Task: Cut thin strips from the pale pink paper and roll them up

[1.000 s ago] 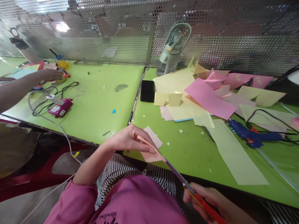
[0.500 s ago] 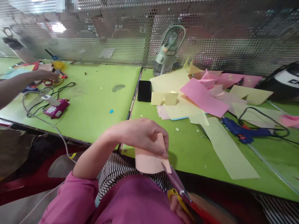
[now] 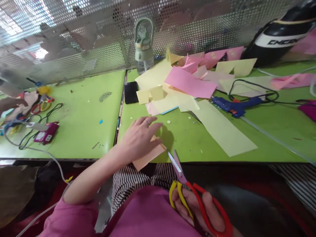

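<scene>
My left hand (image 3: 139, 138) is at the table's near edge, with its fingers partly spread and somewhat blurred. A piece of peach paper (image 3: 149, 157) is held under its thumb and palm, with a corner jutting over the edge above my lap. Part of the paper is hidden by the hand. Low in front of me, my right hand (image 3: 204, 207) grips scissors (image 3: 181, 177) with red and yellow handles. Their blades are slightly apart and point up and left, with the tips close to the paper's right corner.
Yellow and pink paper sheets (image 3: 190, 82), a black phone (image 3: 131, 92), a bottle (image 3: 144, 52) and a blue glue gun (image 3: 237, 106) lie or stand ahead. At left, another person's hand (image 3: 12, 103) is near scissors (image 3: 40, 107). A mesh partition (image 3: 98, 42) runs behind.
The peach paper has turned and come away from between the scissor blades. My left fingers have loosened and spread. The scissors moved down-left slightly, and the view shifted right.
</scene>
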Motion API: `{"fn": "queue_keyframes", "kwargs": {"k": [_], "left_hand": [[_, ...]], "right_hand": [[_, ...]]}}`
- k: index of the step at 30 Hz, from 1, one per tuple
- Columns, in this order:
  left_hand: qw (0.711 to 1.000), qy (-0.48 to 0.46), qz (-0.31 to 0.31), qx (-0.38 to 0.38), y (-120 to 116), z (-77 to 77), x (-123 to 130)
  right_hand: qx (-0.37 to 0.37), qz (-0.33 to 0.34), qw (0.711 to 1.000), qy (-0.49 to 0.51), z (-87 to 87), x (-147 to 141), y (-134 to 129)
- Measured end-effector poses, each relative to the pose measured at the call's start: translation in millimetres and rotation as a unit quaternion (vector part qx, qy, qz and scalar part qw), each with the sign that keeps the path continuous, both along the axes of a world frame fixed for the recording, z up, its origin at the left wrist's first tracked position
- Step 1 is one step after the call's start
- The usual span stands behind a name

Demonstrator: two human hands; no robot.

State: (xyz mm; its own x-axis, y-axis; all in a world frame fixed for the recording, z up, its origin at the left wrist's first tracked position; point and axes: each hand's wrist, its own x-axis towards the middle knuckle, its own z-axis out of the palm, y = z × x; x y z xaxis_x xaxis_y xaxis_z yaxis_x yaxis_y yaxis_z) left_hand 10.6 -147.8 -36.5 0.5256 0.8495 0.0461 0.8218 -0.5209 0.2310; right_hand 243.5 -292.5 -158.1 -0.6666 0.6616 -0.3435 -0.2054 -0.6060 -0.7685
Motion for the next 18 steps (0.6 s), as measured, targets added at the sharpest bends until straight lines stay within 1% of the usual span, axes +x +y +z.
{"fn": "queue_keyframes", "kwargs": {"k": [2, 4, 6, 8, 10, 12, 14, 16, 18], "left_hand": [[0.999, 0.026, -0.032, -0.017, -18.7, -3.6, 0.2], [0.997, 0.046, -0.056, -0.036, -30.2, -11.9, -2.2], [0.995, 0.044, -0.071, -0.05, -35.8, -22.3, -6.1], [0.995, 0.028, -0.083, -0.048, -38.6, -32.2, -10.0], [0.996, 0.021, -0.086, -0.009, -41.4, -40.2, -13.1], [0.994, 0.025, -0.081, 0.069, -45.2, -45.4, -15.0], [0.986, 0.033, -0.098, 0.13, -49.6, -48.2, -15.6], [0.979, 0.039, -0.135, 0.148, -53.8, -49.5, -14.6], [0.976, 0.046, -0.158, 0.144, -57.1, -50.7, -12.3]], "right_hand": [[-0.013, -0.007, 0.999, 0.047, -3.1, -5.3, -0.6], [-0.029, 0.001, 0.996, 0.081, -4.3, -9.2, -1.0], [-0.039, 0.002, 0.995, 0.093, -5.2, -10.7, -2.6], [-0.046, -0.008, 0.994, 0.098, -6.9, -10.6, -5.6], [-0.043, -0.012, 0.993, 0.11, -9.3, -9.3, -9.1], [-0.024, -0.014, 0.993, 0.119, -11.3, -7.3, -12.3], [-0.006, -0.02, 0.993, 0.118, -12.5, -4.6, -14.7], [-0.016, -0.038, 0.993, 0.112, -13.1, -1.4, -16.8], [-0.039, -0.053, 0.992, 0.106, -14.1, 2.0, -19.3]]}}
